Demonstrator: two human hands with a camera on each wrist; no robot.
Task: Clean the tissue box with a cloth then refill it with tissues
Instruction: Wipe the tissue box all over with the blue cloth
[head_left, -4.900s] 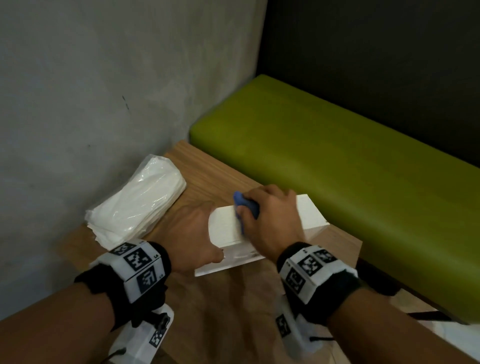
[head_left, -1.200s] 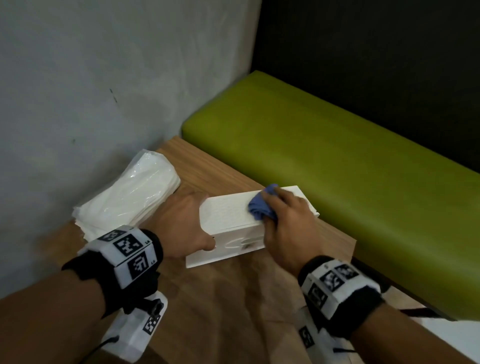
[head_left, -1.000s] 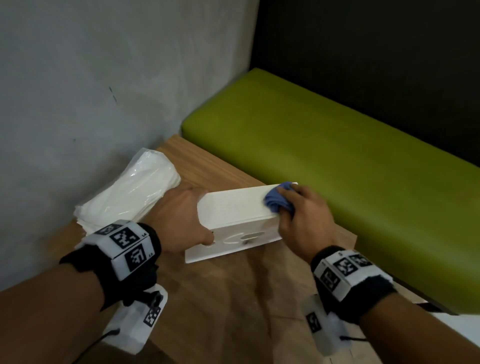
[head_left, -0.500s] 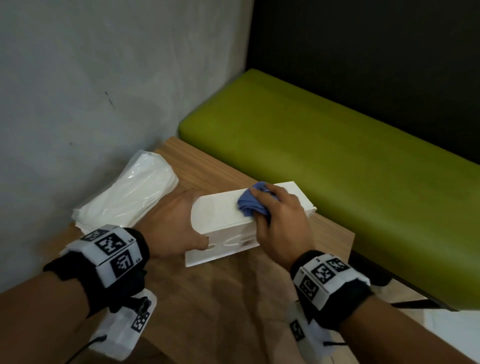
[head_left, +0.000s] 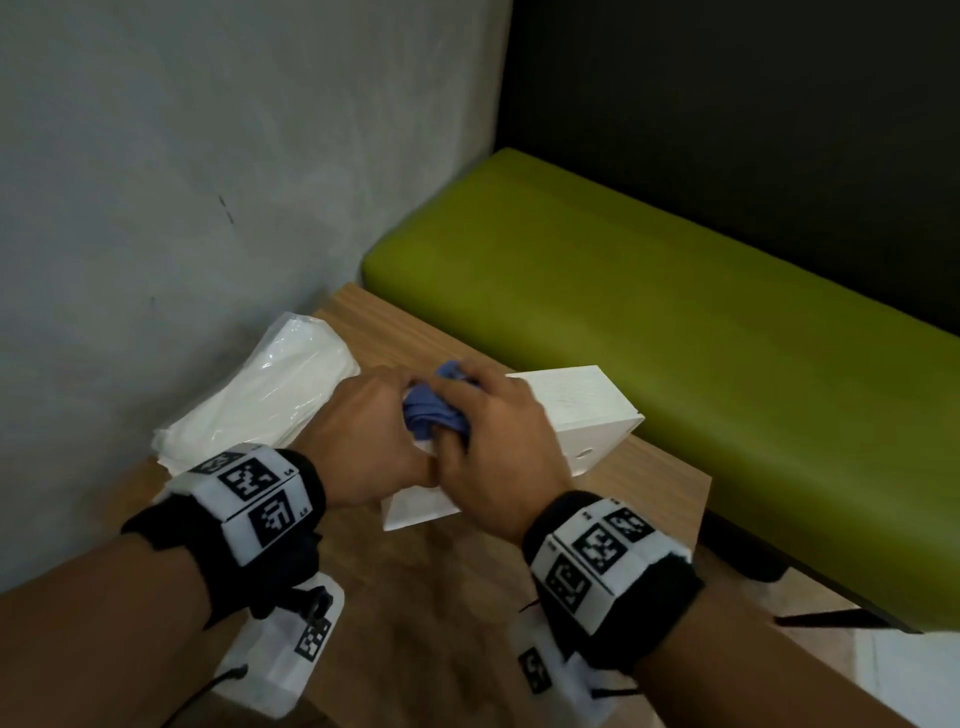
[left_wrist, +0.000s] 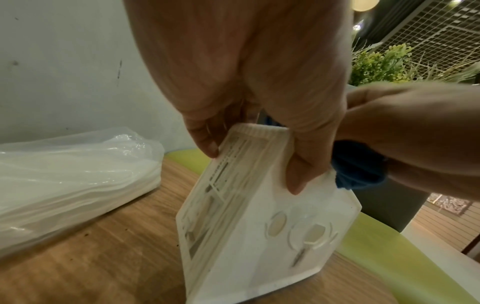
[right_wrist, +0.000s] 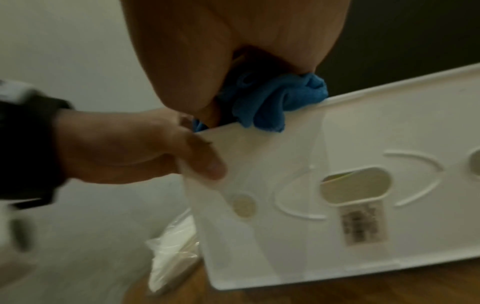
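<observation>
A white plastic tissue box (head_left: 579, 410) stands on its long side on the wooden table (head_left: 457, 587), its underside with oval holes (right_wrist: 355, 187) facing me. My left hand (head_left: 363, 431) grips the box's left end (left_wrist: 246, 185), thumb on the near face and fingers on the end. My right hand (head_left: 493, 431) holds a crumpled blue cloth (head_left: 431, 410) and presses it on the box's top edge (right_wrist: 272, 100), right beside my left hand. A clear-wrapped pack of white tissues (head_left: 260, 400) lies left of the box by the wall.
A grey wall (head_left: 208, 182) borders the table on the left. A green cushioned bench (head_left: 675, 322) runs behind and right of the table, with a dark wall above it. Plants (left_wrist: 381, 61) show behind in the left wrist view.
My right hand has slid the blue cloth leftward along the box's top, from the middle to the left end, and now touches my left hand. The left hand keeps its grip.
</observation>
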